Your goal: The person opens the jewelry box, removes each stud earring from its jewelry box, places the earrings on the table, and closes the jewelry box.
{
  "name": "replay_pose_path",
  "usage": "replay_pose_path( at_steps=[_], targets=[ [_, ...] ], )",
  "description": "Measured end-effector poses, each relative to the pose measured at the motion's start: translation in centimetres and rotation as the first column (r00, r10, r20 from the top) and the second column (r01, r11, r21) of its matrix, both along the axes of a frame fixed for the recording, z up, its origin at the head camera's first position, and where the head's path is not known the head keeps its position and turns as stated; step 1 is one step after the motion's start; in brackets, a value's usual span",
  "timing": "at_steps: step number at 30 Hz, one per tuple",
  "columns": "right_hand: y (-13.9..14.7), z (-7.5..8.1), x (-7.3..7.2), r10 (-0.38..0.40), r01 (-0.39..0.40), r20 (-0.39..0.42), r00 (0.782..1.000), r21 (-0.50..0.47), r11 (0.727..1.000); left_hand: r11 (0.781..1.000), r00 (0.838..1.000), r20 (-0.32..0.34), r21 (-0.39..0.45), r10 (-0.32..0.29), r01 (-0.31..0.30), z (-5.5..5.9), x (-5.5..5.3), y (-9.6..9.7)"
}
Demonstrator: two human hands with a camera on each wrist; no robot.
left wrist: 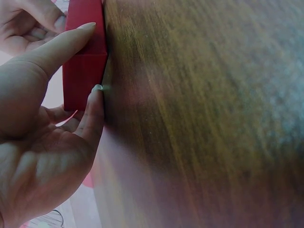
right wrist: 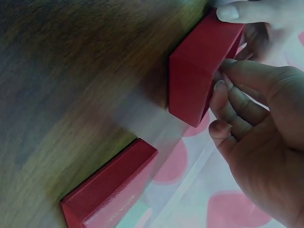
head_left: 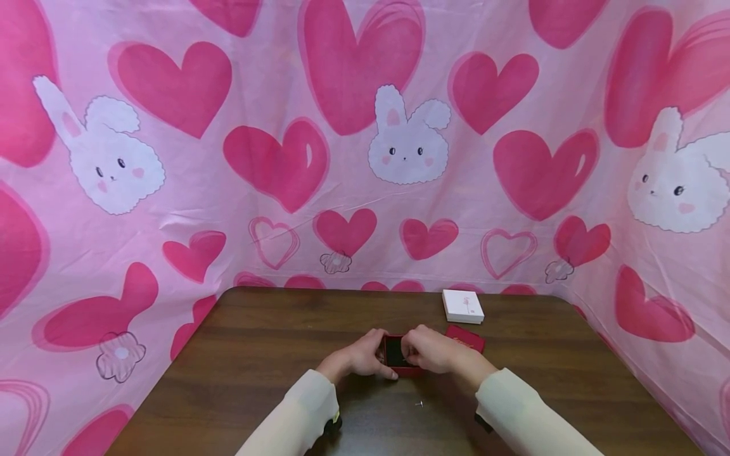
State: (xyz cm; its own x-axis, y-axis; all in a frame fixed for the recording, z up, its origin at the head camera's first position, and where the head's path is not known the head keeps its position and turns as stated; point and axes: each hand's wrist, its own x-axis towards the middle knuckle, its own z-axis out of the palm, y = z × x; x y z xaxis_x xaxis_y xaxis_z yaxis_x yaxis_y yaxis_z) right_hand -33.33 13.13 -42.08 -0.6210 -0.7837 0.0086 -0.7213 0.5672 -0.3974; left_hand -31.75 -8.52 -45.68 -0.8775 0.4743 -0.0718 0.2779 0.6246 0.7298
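A small open red box with a dark lining sits on the brown table, between both hands. My left hand grips it from the left; in the left wrist view the thumb lies on the front of the red box, the other fingers around its side. My right hand has its fingertips inside the opening. The right wrist view shows its thumb and fingers bent together at the rim of the box; whether they pinch anything is hidden.
A red lid with gold script lies just right of the box. Behind it is a flat white box. A tiny shiny item, too small to identify, lies nearer me on the table. Pink heart-patterned cloth hangs around.
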Motion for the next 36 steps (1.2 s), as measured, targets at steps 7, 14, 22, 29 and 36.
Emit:
replay_pose_path(
  at_steps=[7, 14, 22, 29, 36],
  targets=[
    [0.1, 0.4, 0.2, 0.037, -0.038, -0.028, 0.999, -0.021, 0.999, 1.000, 1.000, -0.003, -0.008, -0.004, 0.004, -0.2, -0.2, 0.0],
    [0.3, 0.4, 0.4, 0.023, -0.024, -0.009, 1.000, -0.022, 0.999, 1.000, 1.000, 0.015, 0.003, 0.013, -0.013, -0.1, -0.1, 0.1],
    [0.5, 0.5, 0.7, 0.020, -0.020, -0.002, 1.000, -0.027, 0.999, 1.000, 1.000, 0.009, 0.011, 0.008, -0.008, 0.0, 0.1, 0.1],
    [0.7, 1.1, 1.2, 0.036, -0.036, -0.005, 0.999, -0.046, 0.998, 1.000, 1.000, 0.021, 0.011, 0.005, -0.006, -0.1, 0.1, 0.0],
    [1.0, 1.2, 1.4, 0.029, -0.030, -0.007, 1.000, -0.039, 0.999, 1.000, 0.999, 0.031, 0.019, 0.019, -0.019, 0.0, 0.1, 0.1]
  ],
)
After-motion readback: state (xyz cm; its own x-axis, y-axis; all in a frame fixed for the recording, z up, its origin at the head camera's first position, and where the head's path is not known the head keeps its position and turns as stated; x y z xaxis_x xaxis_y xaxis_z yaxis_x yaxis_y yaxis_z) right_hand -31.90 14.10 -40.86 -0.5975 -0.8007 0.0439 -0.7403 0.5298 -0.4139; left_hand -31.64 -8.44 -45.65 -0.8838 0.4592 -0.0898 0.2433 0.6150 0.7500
